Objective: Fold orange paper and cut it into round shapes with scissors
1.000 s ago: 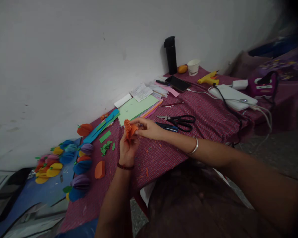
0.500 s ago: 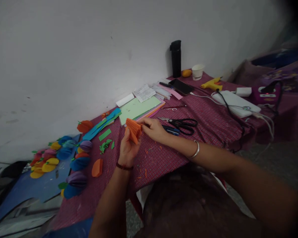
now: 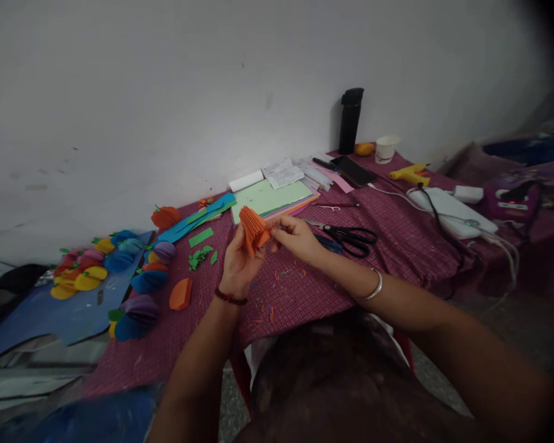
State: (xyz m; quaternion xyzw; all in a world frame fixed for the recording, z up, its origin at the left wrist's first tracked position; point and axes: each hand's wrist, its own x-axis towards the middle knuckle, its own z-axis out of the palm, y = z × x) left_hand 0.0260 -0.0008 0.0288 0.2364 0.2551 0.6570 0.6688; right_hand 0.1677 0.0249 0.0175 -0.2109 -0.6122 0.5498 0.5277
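Head view: desk point(image 3: 397, 258) under checked maroon cloth, against wall. Coloured sheet stack point(image 3: 268, 197) just behind hands. Paper balls point(image 3: 120, 271) clustered far left. Scissors point(image 3: 351, 235) just right of right hand point(image 3: 298, 237). Left hand point(image 3: 240, 267) fingers clamped on orange folded-paper fan point(image 3: 253, 226), held above desk; right fingers pinch its right edge.

Black scissors point(image 3: 351, 235), a yellow glue gun point(image 3: 409, 175) and a black flask point(image 3: 349, 120) on the table.
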